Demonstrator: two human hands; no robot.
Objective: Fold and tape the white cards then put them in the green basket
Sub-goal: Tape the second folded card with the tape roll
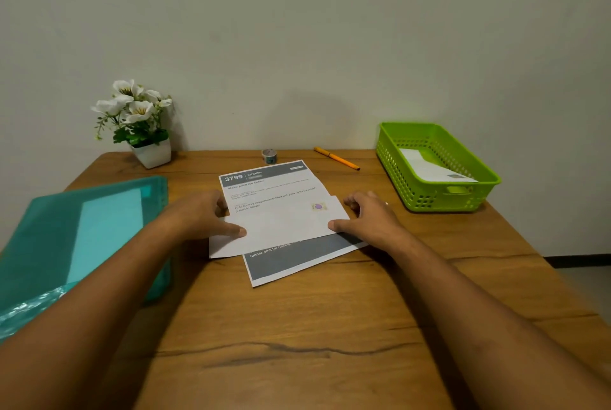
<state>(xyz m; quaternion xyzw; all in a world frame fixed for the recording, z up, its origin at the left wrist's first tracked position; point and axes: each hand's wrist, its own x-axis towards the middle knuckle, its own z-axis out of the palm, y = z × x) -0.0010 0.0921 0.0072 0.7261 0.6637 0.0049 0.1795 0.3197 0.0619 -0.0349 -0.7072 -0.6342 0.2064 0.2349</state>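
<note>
While left hand (pixel 198 214), right hand (pixel 370 218) hold ends | white card (pixel 284 228): lengthwise left-right

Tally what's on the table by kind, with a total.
Cards: 2
Printed sheet: 1
Basket: 1
Tape roll: 1
Pen: 1
Potted plant: 1
Teal folder: 1
Total: 8

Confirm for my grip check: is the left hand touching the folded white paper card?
Touching. The head view shows the left hand with its thumb lying on the folded white paper card.
</note>
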